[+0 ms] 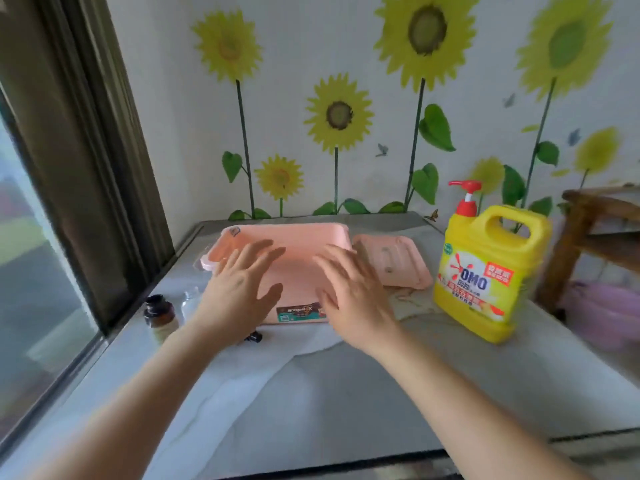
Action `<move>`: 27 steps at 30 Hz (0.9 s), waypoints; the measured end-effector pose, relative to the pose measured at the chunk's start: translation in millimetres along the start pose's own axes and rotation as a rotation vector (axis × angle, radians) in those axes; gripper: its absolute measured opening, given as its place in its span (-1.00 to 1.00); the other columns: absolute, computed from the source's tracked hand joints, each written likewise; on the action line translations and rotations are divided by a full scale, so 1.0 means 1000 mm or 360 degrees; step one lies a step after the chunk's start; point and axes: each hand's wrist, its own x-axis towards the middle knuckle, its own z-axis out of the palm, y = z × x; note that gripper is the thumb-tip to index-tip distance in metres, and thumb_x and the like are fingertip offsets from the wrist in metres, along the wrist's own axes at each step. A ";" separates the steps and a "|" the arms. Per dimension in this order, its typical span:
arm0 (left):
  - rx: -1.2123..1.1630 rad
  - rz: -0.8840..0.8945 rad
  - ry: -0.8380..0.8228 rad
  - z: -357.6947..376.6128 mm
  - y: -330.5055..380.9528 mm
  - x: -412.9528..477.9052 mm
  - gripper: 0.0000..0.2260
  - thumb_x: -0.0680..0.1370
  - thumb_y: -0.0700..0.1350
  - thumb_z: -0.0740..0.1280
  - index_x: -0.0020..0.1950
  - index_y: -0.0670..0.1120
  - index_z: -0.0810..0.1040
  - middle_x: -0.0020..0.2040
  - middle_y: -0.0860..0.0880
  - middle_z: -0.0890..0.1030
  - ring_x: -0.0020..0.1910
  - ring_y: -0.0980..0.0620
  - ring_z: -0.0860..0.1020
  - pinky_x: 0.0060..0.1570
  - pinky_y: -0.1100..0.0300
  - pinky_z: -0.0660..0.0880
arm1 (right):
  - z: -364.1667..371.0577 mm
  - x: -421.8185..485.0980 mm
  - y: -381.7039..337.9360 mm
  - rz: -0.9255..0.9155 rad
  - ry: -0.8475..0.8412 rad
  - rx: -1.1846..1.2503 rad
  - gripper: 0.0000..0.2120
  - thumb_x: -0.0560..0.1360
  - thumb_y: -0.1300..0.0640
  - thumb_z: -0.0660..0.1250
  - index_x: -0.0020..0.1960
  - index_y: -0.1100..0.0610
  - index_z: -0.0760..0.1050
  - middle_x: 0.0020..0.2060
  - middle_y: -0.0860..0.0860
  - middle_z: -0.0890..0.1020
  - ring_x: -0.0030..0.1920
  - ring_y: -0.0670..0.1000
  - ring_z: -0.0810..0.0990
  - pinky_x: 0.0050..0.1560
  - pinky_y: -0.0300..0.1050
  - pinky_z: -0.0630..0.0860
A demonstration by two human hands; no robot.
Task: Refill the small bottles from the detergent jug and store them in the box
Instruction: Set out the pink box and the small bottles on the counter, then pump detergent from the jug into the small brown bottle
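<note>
Forearms enter from 6 o'clock and reach over a pale cloth (277,351) on the grey table (346,410). Left hand (239,289) and right hand (353,299) hover, fingers spread wide and holding nothing, in front of the pink box (294,247); whether either palm touches it cannot be told. At 9 o'clock of the left hand stand an amber small bottle (160,315) with a dark cap and a clear small bottle (191,301), partly hidden by the wrist. A small black part (254,337) lies below that wrist. At 3 o'clock of the box rests its pink lid (394,263); farther toward 3 o'clock stands the yellow detergent jug (488,271) with its red pump. Risk: a sweep of the left forearm could topple the nearby bottles.
</note>
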 end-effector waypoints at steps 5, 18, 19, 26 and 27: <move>0.0248 -0.0005 -0.0214 0.004 -0.002 -0.037 -0.22 0.59 0.08 0.28 0.64 0.06 -0.15 0.65 0.00 -0.13 0.60 0.02 -0.26 0.54 0.03 -0.28 | -0.003 -0.014 -0.009 -0.0024 -0.0341 -0.0259 -0.31 0.57 0.05 0.26 0.61 0.16 0.09 0.60 0.07 0.10 0.61 0.11 -0.02 0.58 0.12 -0.01; 0.0481 -0.0061 -0.0526 0.010 0.000 0.018 -0.20 0.61 0.07 0.24 0.62 0.01 -0.28 0.63 -0.04 -0.27 0.59 -0.03 -0.32 0.54 -0.18 -0.26 | -0.007 0.026 0.022 0.0133 -0.0645 -0.0193 -0.25 0.61 0.05 0.21 0.64 0.03 -0.16 0.62 -0.06 -0.20 0.58 -0.04 -0.31 0.57 0.03 -0.24; 0.0442 -0.0034 -0.0483 0.009 0.002 0.019 -0.21 0.61 0.06 0.24 0.63 -0.01 -0.24 0.63 -0.04 -0.27 0.59 -0.02 -0.30 0.55 -0.18 -0.23 | -0.008 0.026 0.024 0.0111 -0.0595 -0.0186 -0.25 0.61 0.06 0.22 0.64 0.04 -0.15 0.62 -0.05 -0.21 0.58 -0.04 -0.32 0.58 0.07 -0.24; -0.0430 -0.0188 0.0635 -0.022 0.013 -0.050 -0.65 0.47 -0.25 0.33 0.24 -0.04 0.49 0.24 0.09 0.48 0.22 -0.04 0.47 0.22 0.05 0.41 | 0.014 0.004 -0.018 -0.0059 -0.0037 0.0340 -0.70 0.50 0.21 0.26 0.23 0.12 0.50 0.12 -0.01 0.52 0.12 0.05 0.52 0.10 0.00 0.49; -0.0414 -0.0226 0.0762 -0.029 0.007 -0.061 -0.64 0.46 -0.28 0.37 0.24 -0.06 0.49 0.23 0.07 0.47 0.23 -0.04 0.48 0.22 0.04 0.42 | 0.022 0.002 -0.027 -0.0053 -0.0098 0.0429 -0.72 0.52 0.20 0.24 0.21 0.11 0.51 0.11 -0.03 0.52 0.12 0.02 0.52 0.12 -0.03 0.48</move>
